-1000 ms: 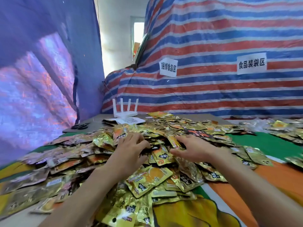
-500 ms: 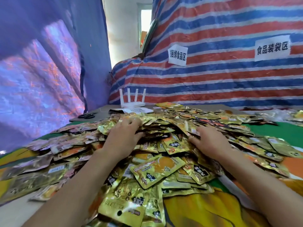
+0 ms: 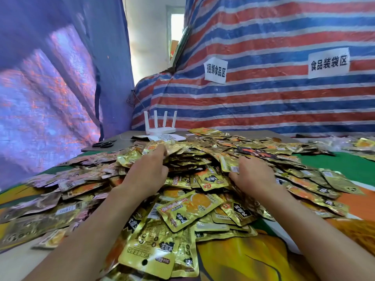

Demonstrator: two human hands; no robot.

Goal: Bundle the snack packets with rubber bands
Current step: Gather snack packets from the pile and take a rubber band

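Fingers of the left hand curl into the gold snack packets; whether they grip any is unclear. The right hand pinches one packet's edge. Squaring a small stack near the tabletop's near edge would make banding easier.

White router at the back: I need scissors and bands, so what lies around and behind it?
Behind the white router hangs the striped tarp; scissors lie to its left. No rubber bands show; the packet pile may cover some.
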